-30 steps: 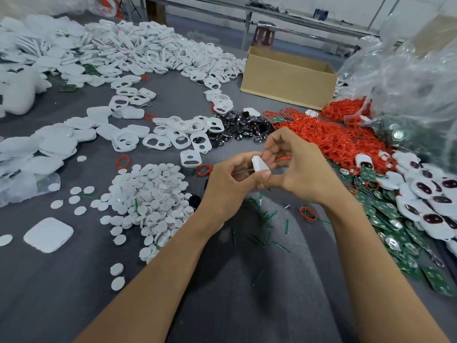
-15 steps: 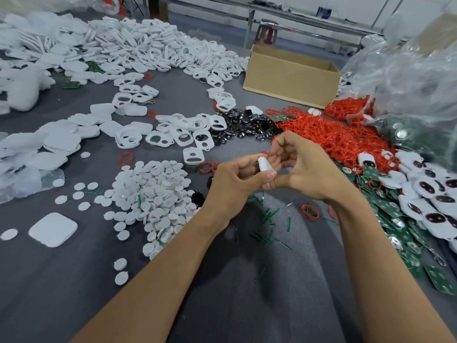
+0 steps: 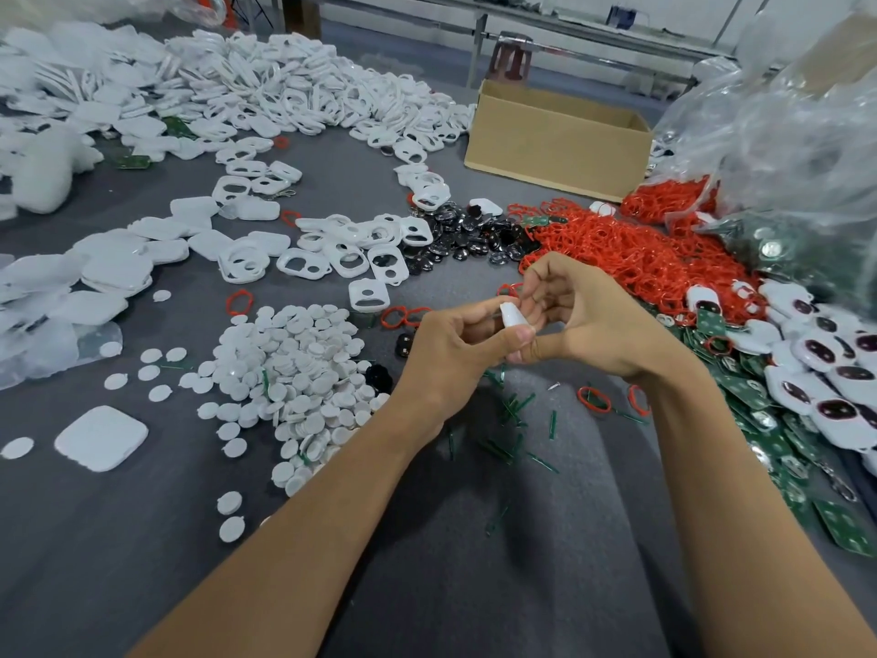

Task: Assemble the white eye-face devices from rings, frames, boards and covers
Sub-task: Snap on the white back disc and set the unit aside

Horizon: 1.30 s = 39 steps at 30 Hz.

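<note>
Here, left of centre, white discs point(image 3: 294, 368) lie heaped on the grey table point(image 3: 118, 539). At mid-frame the left hand point(image 3: 451, 353) pinches a small white part point(image 3: 515, 320) between thumb and fingers. The right hand point(image 3: 602, 325) curls its fingers onto the part's upper end. Red rings point(image 3: 631, 258) are piled at upper right.

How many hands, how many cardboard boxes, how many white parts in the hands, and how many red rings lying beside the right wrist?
hands: 2 (left hand, right hand)
cardboard box: 1
white part pinched in the hands: 1
red rings beside the right wrist: 2
Total: 6
</note>
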Each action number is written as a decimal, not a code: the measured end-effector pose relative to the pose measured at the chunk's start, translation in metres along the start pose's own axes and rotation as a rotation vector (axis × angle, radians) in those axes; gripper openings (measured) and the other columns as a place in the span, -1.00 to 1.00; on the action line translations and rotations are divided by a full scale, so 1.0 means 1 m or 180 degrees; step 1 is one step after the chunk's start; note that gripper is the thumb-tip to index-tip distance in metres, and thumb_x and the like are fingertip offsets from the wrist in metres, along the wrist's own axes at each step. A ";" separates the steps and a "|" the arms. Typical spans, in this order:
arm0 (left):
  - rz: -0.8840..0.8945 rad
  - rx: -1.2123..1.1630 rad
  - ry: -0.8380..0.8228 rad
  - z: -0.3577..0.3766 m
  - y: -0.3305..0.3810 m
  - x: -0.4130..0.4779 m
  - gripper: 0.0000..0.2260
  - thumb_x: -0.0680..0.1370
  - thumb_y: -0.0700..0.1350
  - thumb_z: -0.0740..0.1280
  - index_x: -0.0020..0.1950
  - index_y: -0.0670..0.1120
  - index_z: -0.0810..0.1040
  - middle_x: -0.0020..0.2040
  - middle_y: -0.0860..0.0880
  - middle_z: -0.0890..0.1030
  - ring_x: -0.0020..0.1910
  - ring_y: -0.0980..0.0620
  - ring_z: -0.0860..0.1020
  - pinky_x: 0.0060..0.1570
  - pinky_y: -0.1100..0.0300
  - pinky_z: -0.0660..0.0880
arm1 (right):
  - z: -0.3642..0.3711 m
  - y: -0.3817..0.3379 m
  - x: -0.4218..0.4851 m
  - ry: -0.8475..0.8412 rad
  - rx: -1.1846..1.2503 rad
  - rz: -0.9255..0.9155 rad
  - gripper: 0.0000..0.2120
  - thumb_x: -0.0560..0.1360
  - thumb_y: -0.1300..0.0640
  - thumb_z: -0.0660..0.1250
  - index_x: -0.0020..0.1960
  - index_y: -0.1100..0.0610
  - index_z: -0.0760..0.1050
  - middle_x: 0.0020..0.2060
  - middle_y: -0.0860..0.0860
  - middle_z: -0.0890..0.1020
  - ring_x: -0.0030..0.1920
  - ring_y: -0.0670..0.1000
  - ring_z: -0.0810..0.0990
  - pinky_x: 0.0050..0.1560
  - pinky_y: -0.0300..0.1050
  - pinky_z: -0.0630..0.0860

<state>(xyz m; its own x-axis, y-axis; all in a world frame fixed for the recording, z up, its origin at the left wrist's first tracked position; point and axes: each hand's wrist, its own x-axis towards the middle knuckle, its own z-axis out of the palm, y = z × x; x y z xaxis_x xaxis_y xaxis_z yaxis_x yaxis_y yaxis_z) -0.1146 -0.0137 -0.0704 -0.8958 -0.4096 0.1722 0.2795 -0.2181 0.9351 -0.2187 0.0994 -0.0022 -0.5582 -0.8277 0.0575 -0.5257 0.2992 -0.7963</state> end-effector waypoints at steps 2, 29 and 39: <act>0.0075 0.0019 -0.0083 0.000 0.001 -0.001 -0.75 0.49 -0.34 0.40 0.08 -0.05 0.63 -0.09 0.08 0.71 -0.07 0.20 0.64 -0.07 0.34 0.55 | -0.001 0.000 -0.001 -0.0049 0.0102 0.0061 -0.46 0.14 0.42 0.60 0.00 0.23 0.41 -0.20 0.09 0.58 -0.24 0.08 0.52 -0.05 0.13 0.54; -0.0434 -0.1064 -0.0047 -0.004 0.008 0.002 -0.61 0.34 -0.18 0.45 0.16 -0.19 0.60 0.03 -0.17 0.69 -0.01 -0.04 0.67 0.02 0.13 0.62 | -0.006 -0.012 -0.004 -0.0051 0.0578 -0.0431 -0.62 0.22 0.23 0.52 -0.01 0.27 0.52 -0.22 0.16 0.54 -0.25 0.06 0.44 -0.19 0.00 0.39; -0.0910 -0.1569 -0.0042 -0.008 0.014 0.005 -0.62 0.49 0.00 0.27 0.18 -0.23 0.55 -0.03 -0.16 0.69 -0.05 -0.02 0.68 -0.09 0.13 0.63 | -0.013 -0.009 -0.003 0.0518 0.1829 -0.0330 -0.81 0.50 0.34 0.26 0.07 0.22 0.55 -0.28 0.04 0.52 -0.35 -0.08 0.55 -0.42 -0.29 0.45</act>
<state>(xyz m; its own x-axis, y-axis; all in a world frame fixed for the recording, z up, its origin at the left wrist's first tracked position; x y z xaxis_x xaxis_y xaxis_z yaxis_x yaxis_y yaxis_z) -0.1120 -0.0254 -0.0584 -0.9629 -0.2633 -0.0597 0.1507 -0.7076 0.6904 -0.2208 0.1051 0.0131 -0.6374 -0.7421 0.2073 -0.1769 -0.1209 -0.9768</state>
